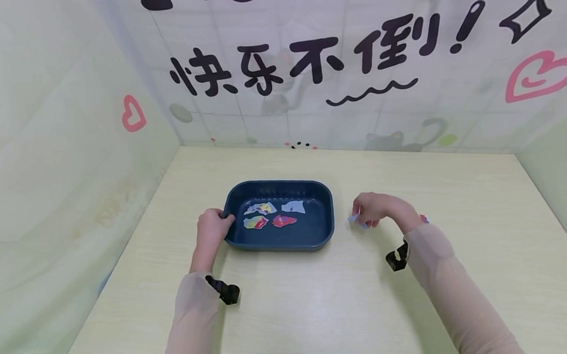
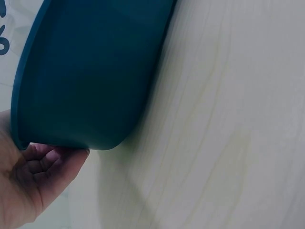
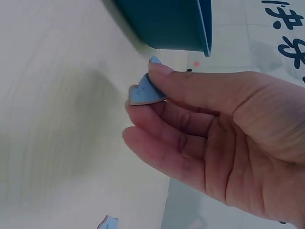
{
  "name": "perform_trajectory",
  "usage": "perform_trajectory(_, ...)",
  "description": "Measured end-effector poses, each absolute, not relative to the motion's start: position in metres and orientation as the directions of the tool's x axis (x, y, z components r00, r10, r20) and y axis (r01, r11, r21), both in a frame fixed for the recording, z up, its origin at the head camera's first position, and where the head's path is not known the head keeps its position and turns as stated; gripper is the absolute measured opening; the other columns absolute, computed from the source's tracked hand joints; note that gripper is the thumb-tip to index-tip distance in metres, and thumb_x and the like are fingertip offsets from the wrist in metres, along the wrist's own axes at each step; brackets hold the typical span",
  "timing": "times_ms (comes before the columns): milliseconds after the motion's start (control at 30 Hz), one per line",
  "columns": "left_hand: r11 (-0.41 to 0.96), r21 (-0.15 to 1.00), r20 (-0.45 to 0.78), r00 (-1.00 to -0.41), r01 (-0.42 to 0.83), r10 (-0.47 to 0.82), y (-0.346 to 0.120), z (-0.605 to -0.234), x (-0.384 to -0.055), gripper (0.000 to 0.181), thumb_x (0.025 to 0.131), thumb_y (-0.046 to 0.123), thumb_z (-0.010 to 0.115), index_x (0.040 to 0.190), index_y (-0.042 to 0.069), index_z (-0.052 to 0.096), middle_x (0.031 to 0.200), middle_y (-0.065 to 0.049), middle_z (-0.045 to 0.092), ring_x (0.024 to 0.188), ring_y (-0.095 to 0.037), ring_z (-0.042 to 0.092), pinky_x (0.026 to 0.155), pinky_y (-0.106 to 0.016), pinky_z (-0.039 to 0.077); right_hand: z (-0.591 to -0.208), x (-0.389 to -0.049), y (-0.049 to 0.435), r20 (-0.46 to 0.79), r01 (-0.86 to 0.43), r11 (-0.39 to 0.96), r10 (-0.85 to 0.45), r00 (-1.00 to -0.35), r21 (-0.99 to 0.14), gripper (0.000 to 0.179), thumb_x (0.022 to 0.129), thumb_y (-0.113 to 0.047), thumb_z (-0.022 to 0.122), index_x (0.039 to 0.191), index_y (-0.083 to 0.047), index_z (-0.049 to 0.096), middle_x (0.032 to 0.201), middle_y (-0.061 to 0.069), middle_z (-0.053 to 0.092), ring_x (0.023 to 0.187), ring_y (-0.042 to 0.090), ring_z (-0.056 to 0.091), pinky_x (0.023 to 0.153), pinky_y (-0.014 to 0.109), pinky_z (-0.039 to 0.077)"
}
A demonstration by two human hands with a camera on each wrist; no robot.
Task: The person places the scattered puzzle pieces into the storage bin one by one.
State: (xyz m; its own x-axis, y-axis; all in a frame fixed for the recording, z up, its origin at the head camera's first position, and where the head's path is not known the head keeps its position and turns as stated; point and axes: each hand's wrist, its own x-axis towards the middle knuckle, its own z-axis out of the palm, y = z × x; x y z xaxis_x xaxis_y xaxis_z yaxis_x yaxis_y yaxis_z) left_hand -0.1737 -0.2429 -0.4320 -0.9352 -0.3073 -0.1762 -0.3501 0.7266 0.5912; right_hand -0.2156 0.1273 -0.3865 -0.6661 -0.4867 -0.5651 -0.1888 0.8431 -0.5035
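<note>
A dark blue rectangular tray [image 1: 279, 246] stands on the table. Its left rim is gripped by my left hand [image 1: 211, 230], thumb over the edge; the left wrist view shows that hand's fingers under the rim [image 2: 52, 181]. Several flat, irregular pieces like jigsaw or torn card lie inside, among them a pale blue one [image 1: 293, 207] and a red one [image 1: 284, 221]. Right of the tray, my right hand [image 1: 376, 207] pinches a light blue piece [image 3: 145, 94] between thumb and fingers, just above the table. Part of that piece is hidden by the thumb.
Another small piece [image 1: 424, 219] lies on the table beyond my right wrist, partly hidden by the arm; a blue bit [image 3: 109, 223] shows low in the right wrist view. Printed cloth [image 1: 304, 117] hangs behind the pale table [image 1: 291, 315] and along its sides.
</note>
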Motion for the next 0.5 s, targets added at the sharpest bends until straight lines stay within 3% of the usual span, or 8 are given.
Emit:
perform_trajectory(233,0.733,0.584,-0.176,-0.935,-0.350,-0.307,-0.242,-0.432,-0.175,0.030,0.085,0.020,0.057,0.062,0.007,0.042,0.055,0.000,0.036,0.054,-0.016,0.040,0.050,-0.025,0.032,-0.381,-0.224,0.126,-0.480,-0.211,0.834,-0.479,-0.735,-0.509,0.019,0.088,-0.009,0.054,0.102,0.004,0.055,0.079,0.011,0.061,0.070,0.023,0.059,0.063,0.026,0.047)
perform_trajectory(500,0.729,0.583,-0.186,-0.932,-0.359,-0.310,-0.243,-0.432,-0.174,0.028,0.085,0.021,0.057,0.063,0.006,0.045,0.055,0.000,0.038,0.055,-0.017,0.041,0.050,-0.026,0.033,-0.371,-0.229,0.117,-0.383,-0.150,0.833,-0.395,-0.835,-0.532,0.019,0.089,-0.008,0.052,0.101,0.006,0.054,0.080,0.015,0.062,0.071,0.024,0.059,0.061,0.026,0.047)
